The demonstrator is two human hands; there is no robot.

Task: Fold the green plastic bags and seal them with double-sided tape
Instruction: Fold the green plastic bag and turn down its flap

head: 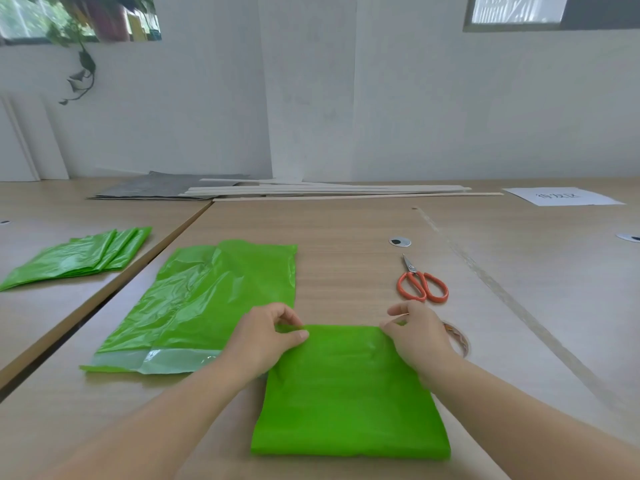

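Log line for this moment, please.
step: fold | left hand: pinches folded green bag far edge | right hand: pinches same edge | tape roll: beside right wrist | scissors: untouched

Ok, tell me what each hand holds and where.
Both pinch the folded green bag at its far edge: left hand at the left corner, right hand at the right corner.

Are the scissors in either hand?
No, the scissors lie on the table beyond the right hand; it and the left hand pinch the bag.
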